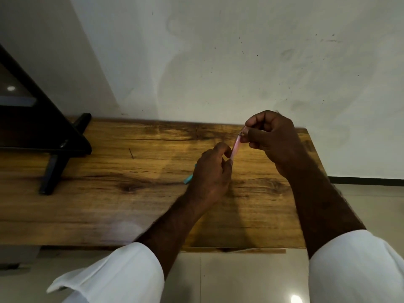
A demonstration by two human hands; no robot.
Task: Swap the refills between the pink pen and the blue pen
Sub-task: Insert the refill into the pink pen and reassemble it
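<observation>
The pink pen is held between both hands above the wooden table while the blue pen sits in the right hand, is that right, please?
Not quite: the head view shows the blue pen poking out from under the left hand, not the right hand. Both hands do hold the pink pen above the wooden table.

Single head-worn view, looking forward and down, close over wooden table [109, 193], facing wall [240, 62]

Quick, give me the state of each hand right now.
Left hand: closed on the lower end of the pink pen.
Right hand: closed, pinching the pink pen's upper end.
</observation>
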